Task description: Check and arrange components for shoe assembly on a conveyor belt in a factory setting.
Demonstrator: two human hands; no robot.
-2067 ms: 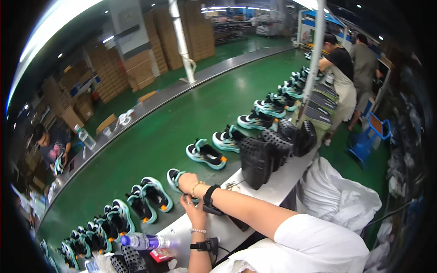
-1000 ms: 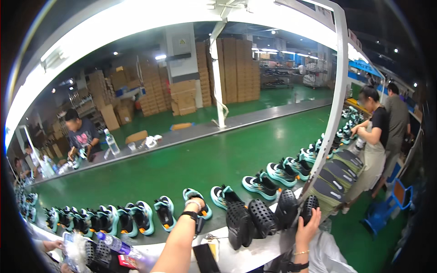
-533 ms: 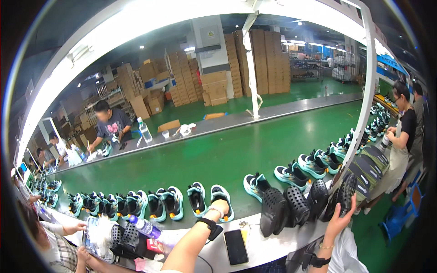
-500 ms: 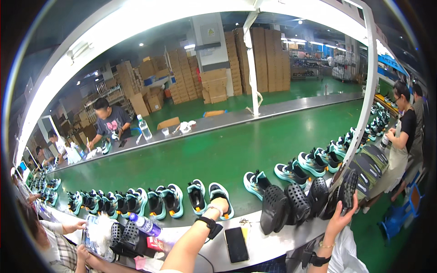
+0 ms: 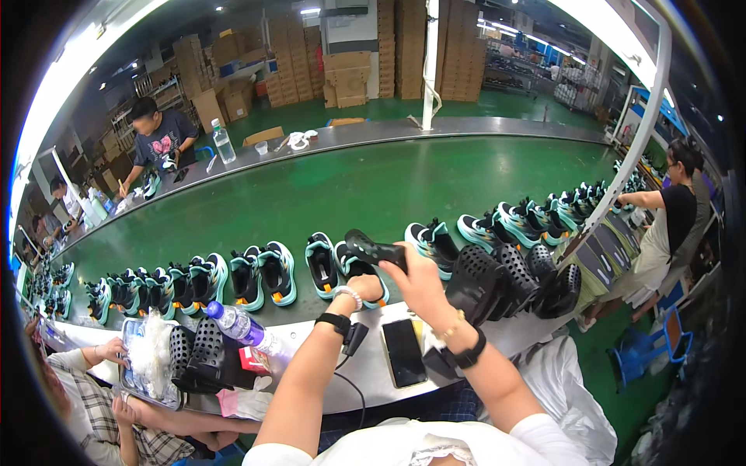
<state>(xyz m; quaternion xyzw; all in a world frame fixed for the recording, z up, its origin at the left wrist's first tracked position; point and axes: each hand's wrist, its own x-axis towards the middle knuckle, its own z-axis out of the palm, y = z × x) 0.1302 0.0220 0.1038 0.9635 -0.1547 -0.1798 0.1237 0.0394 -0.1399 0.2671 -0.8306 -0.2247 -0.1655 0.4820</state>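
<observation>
My left hand grips a black, white and teal sneaker at its opening; the fingers are partly hidden inside the collar. Above that sneaker, my right hand is closed around one end of a black perforated shoe form. Its other end hangs over the sneaker's toe area. Just left stands another sneaker, and a further sneaker sits to the right. Several black perforated shoe forms stand on the metal ledge, right of my right hand.
A row of sneakers runs along the green belt. Near me lie a phone, a purple-capped bottle and more black forms. A white post rises at right. Co-workers sit left and stand right.
My right hand has left the forms at the right and come in over the sneaker, carrying a black shoe form. My left hand stays at the same sneaker. The view has tilted downward.
</observation>
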